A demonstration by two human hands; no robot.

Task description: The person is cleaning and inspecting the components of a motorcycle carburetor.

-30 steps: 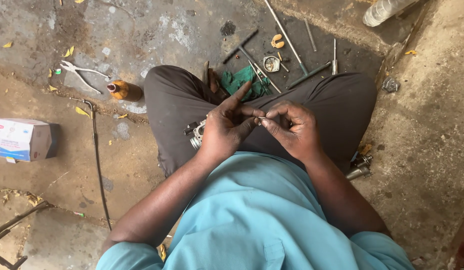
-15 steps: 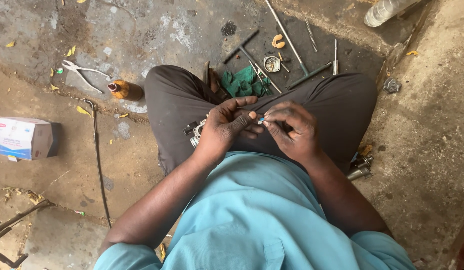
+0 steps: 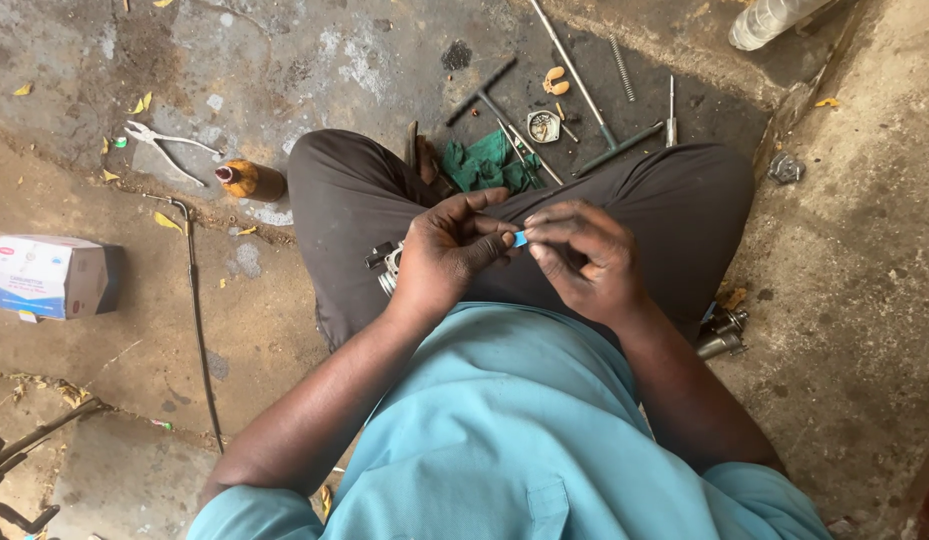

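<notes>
Stained concrete floor (image 3: 314,60), you're seated on it, dark trousers, teal shirt, tools spread ahead of your knees.

Both hands are up over your lap. Left hand (image 3: 446,252) and right hand (image 3: 581,258) meet fingertip to fingertip, both pinched on a small blue piece (image 3: 520,239). Only a sliver shows between the fingers, so you can't tell its full shape from here. Judging by size it's very light, likely thin plastic or tape, easy to drop or bend. Best hold looks like what you have: fingertip pinch at its edges, no squeeze.

A metal part (image 3: 387,266) sits on your left thigh, just beside the left wrist, partly hidden. More metal hardware (image 3: 722,332) lies by your right hip.

Containers:
- Small round tin (image 3: 543,126) on the floor past your knees, small bits inside, too small to identify.
- Cardboard box (image 3: 50,277) well off to the left, closed end toward you, contents hidden.
- Brown bottle (image 3: 250,180) lying on its side near the left knee.
- Clear plastic bottle (image 3: 769,20) at the top right edge, contents unclear.

Also there: pliers (image 3: 164,147) left of the brown bottle, green rag (image 3: 484,165) between your knees, T-handle wrench (image 3: 487,95), long rod (image 3: 574,72), coil spring (image 3: 621,68).
</notes>
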